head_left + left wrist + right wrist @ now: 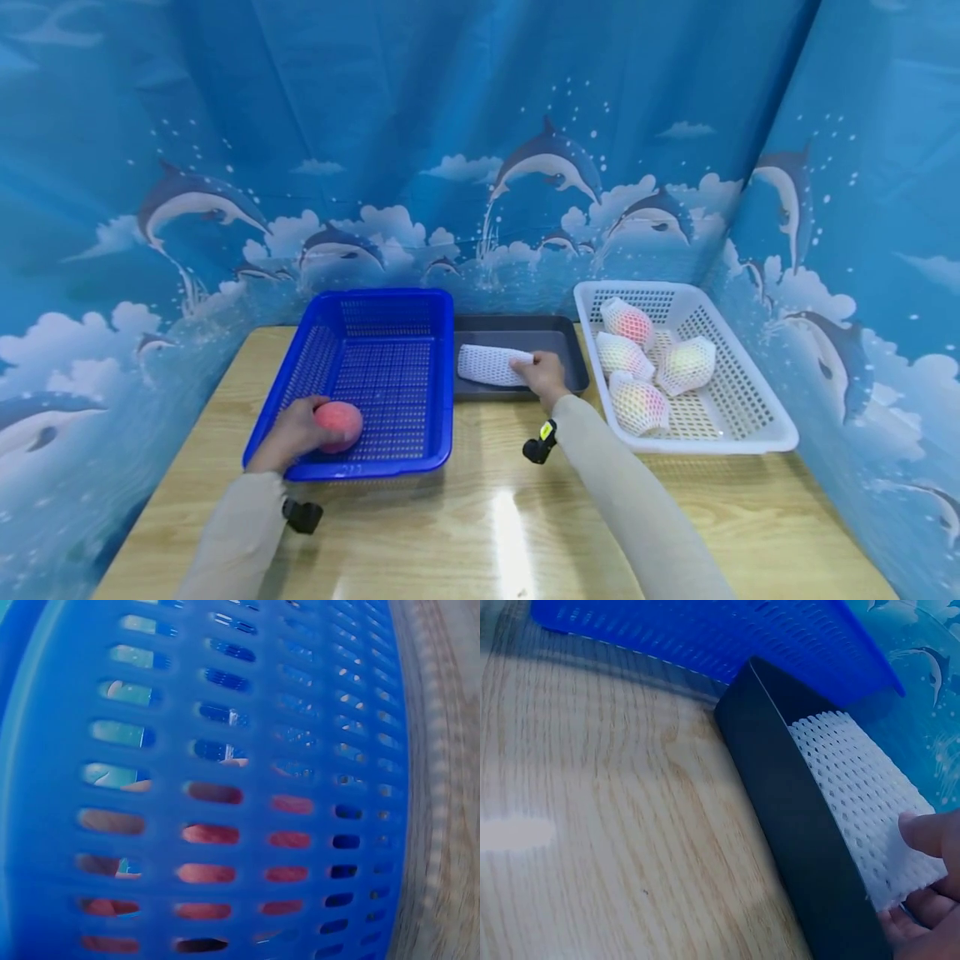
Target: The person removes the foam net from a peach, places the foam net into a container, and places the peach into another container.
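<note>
As L grip (297, 427) holds fruit (345, 423), rnd, pinkish, 1 flattish wht net (489, 366)

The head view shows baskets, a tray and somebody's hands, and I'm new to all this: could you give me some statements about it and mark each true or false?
1. The left hand holds a pink round item in the blue basket. True.
2. The dark tray stands between the blue basket and the white basket. True.
3. The right hand pinches a white foam net. True.
4. That foam net is in the white basket. False: it is at the dark tray.
5. Seven wrapped items are in the white basket. False: four wrapped items show there.
6. The backdrop shows horses. False: the backdrop shows dolphins.
</note>
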`<state>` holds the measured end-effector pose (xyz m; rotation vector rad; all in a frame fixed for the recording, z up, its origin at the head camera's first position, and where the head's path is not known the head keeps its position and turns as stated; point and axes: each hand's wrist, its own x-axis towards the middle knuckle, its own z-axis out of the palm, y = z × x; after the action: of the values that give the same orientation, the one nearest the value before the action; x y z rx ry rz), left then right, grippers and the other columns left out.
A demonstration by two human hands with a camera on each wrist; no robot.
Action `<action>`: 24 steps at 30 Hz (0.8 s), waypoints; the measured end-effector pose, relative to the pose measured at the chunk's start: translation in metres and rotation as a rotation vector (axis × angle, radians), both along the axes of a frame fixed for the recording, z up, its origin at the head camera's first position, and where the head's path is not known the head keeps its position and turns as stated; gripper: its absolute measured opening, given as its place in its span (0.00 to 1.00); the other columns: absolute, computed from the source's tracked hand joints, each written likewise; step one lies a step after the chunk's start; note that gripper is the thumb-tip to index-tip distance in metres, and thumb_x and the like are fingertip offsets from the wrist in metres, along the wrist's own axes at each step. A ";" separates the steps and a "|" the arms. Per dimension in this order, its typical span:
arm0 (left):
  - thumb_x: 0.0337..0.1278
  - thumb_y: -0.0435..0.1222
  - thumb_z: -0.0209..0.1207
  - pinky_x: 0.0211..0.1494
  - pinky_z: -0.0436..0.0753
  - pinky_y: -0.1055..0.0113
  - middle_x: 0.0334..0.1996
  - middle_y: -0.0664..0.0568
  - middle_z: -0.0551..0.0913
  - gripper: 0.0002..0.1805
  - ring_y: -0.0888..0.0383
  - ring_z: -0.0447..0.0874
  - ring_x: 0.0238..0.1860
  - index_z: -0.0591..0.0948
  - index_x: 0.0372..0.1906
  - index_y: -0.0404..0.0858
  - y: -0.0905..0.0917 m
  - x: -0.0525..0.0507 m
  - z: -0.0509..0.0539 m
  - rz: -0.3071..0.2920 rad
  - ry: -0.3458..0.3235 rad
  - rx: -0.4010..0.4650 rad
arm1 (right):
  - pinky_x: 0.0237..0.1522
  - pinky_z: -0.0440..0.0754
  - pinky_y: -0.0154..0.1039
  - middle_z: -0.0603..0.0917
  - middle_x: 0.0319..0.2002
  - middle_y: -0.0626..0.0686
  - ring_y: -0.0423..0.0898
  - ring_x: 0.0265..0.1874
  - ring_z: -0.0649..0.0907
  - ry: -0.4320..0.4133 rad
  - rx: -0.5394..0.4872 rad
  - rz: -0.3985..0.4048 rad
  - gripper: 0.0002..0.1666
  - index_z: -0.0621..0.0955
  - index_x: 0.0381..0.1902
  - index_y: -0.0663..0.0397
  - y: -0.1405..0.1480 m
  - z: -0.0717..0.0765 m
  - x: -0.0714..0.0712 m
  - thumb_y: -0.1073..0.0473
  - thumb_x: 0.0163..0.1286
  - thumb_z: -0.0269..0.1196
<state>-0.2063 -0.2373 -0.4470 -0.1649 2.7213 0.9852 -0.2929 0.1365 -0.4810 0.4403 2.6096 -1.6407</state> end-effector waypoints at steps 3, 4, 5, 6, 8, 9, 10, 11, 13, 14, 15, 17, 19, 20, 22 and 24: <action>0.45 0.37 0.70 0.56 0.77 0.43 0.56 0.24 0.71 0.43 0.32 0.73 0.56 0.64 0.63 0.20 0.000 0.000 0.000 0.008 -0.018 0.024 | 0.42 0.80 0.43 0.85 0.43 0.59 0.51 0.42 0.81 -0.006 0.011 -0.009 0.18 0.84 0.46 0.63 -0.001 -0.001 -0.001 0.57 0.61 0.68; 0.45 0.37 0.70 0.56 0.77 0.43 0.56 0.24 0.71 0.43 0.32 0.73 0.55 0.64 0.63 0.20 0.000 0.000 0.000 0.007 -0.022 0.030 | 0.43 0.81 0.44 0.85 0.44 0.59 0.52 0.44 0.81 -0.010 0.018 -0.008 0.19 0.83 0.47 0.62 -0.001 -0.001 -0.001 0.57 0.61 0.68; 0.45 0.37 0.70 0.56 0.76 0.43 0.56 0.24 0.71 0.43 0.33 0.73 0.55 0.64 0.63 0.20 0.000 0.000 0.000 0.009 -0.026 0.034 | 0.45 0.81 0.45 0.84 0.46 0.60 0.53 0.46 0.81 -0.014 0.025 -0.010 0.19 0.83 0.48 0.62 -0.001 -0.001 -0.001 0.57 0.61 0.68; 0.45 0.37 0.70 0.56 0.76 0.43 0.56 0.24 0.71 0.43 0.33 0.73 0.55 0.64 0.63 0.20 0.000 0.001 0.000 0.011 -0.030 0.040 | 0.47 0.81 0.46 0.84 0.48 0.60 0.54 0.48 0.81 -0.018 0.033 -0.012 0.20 0.83 0.50 0.61 -0.001 -0.001 -0.001 0.57 0.62 0.68; 0.45 0.37 0.71 0.56 0.77 0.43 0.56 0.25 0.71 0.43 0.34 0.74 0.55 0.64 0.63 0.21 0.000 0.001 0.000 0.013 -0.033 0.044 | 0.50 0.81 0.47 0.82 0.51 0.60 0.55 0.51 0.80 -0.025 0.048 -0.016 0.22 0.81 0.52 0.60 0.000 -0.002 -0.002 0.57 0.62 0.67; 0.45 0.38 0.71 0.56 0.77 0.43 0.55 0.25 0.72 0.43 0.34 0.74 0.54 0.64 0.63 0.20 0.000 0.001 0.000 0.011 -0.030 0.044 | 0.51 0.81 0.48 0.81 0.53 0.60 0.55 0.53 0.79 -0.028 0.056 -0.019 0.22 0.81 0.53 0.60 0.000 -0.002 -0.002 0.57 0.63 0.67; 0.45 0.38 0.71 0.55 0.77 0.44 0.55 0.25 0.72 0.43 0.34 0.74 0.54 0.64 0.63 0.21 0.000 0.001 0.000 0.012 -0.028 0.044 | 0.51 0.81 0.48 0.80 0.54 0.60 0.55 0.53 0.79 -0.032 0.060 -0.022 0.23 0.80 0.54 0.60 0.000 -0.002 -0.002 0.57 0.63 0.67; 0.45 0.38 0.71 0.56 0.77 0.44 0.55 0.25 0.72 0.42 0.34 0.74 0.54 0.65 0.63 0.21 0.000 0.001 0.000 0.015 -0.028 0.046 | 0.51 0.80 0.49 0.80 0.55 0.60 0.55 0.54 0.78 -0.034 0.062 -0.029 0.23 0.80 0.55 0.59 0.000 -0.002 -0.002 0.57 0.63 0.67; 0.45 0.38 0.71 0.56 0.77 0.44 0.55 0.25 0.72 0.42 0.34 0.75 0.54 0.65 0.62 0.21 0.000 0.001 -0.001 0.013 -0.023 0.048 | 0.52 0.80 0.49 0.79 0.57 0.60 0.55 0.55 0.78 -0.034 0.072 -0.038 0.23 0.80 0.55 0.58 0.001 -0.003 -0.002 0.57 0.63 0.67; 0.45 0.38 0.71 0.56 0.77 0.44 0.55 0.25 0.72 0.42 0.34 0.74 0.54 0.65 0.62 0.21 0.000 0.001 -0.001 0.011 -0.022 0.049 | 0.52 0.80 0.49 0.79 0.56 0.60 0.55 0.55 0.78 -0.031 0.078 -0.042 0.23 0.80 0.55 0.58 0.001 -0.003 -0.002 0.57 0.63 0.67; 0.45 0.38 0.71 0.56 0.77 0.44 0.55 0.25 0.72 0.42 0.34 0.74 0.54 0.65 0.62 0.20 0.000 0.001 -0.001 0.010 -0.020 0.052 | 0.52 0.80 0.48 0.79 0.56 0.60 0.55 0.55 0.78 -0.027 0.084 -0.045 0.23 0.80 0.54 0.58 0.002 -0.003 -0.003 0.57 0.62 0.67; 0.46 0.38 0.71 0.56 0.77 0.43 0.55 0.25 0.72 0.42 0.34 0.74 0.54 0.64 0.63 0.21 0.000 0.001 -0.001 0.010 -0.024 0.055 | 0.52 0.80 0.47 0.80 0.55 0.59 0.55 0.54 0.78 -0.016 0.095 -0.051 0.22 0.81 0.53 0.58 0.002 -0.003 -0.003 0.57 0.62 0.67; 0.46 0.38 0.70 0.56 0.76 0.43 0.56 0.25 0.71 0.43 0.33 0.73 0.55 0.64 0.63 0.21 0.000 0.001 0.000 0.013 -0.029 0.054 | 0.52 0.80 0.46 0.81 0.54 0.59 0.54 0.54 0.78 -0.007 0.105 -0.050 0.21 0.82 0.53 0.57 0.003 -0.004 -0.003 0.57 0.61 0.68; 0.46 0.39 0.70 0.57 0.76 0.42 0.56 0.24 0.71 0.43 0.33 0.73 0.55 0.64 0.64 0.21 0.000 0.001 0.000 0.014 -0.033 0.054 | 0.52 0.80 0.46 0.81 0.53 0.59 0.54 0.54 0.78 -0.003 0.109 -0.047 0.21 0.82 0.52 0.57 0.003 -0.004 -0.003 0.57 0.61 0.68; 0.47 0.39 0.70 0.57 0.76 0.42 0.57 0.24 0.70 0.43 0.33 0.72 0.56 0.63 0.64 0.21 0.001 0.002 0.000 0.019 -0.037 0.053 | 0.53 0.79 0.46 0.82 0.52 0.58 0.54 0.54 0.78 0.007 0.115 -0.043 0.21 0.82 0.51 0.57 0.003 -0.004 -0.003 0.57 0.61 0.68; 0.47 0.40 0.70 0.57 0.76 0.42 0.57 0.24 0.70 0.43 0.33 0.72 0.56 0.63 0.64 0.22 0.001 0.002 0.000 0.022 -0.037 0.052 | 0.54 0.78 0.46 0.83 0.51 0.57 0.53 0.54 0.78 0.017 0.120 -0.035 0.20 0.82 0.51 0.56 0.003 -0.004 -0.003 0.58 0.61 0.68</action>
<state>-0.2047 -0.2364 -0.4468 -0.2015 2.6633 1.0467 -0.2962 0.1393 -0.4854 0.4815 2.7380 -1.5090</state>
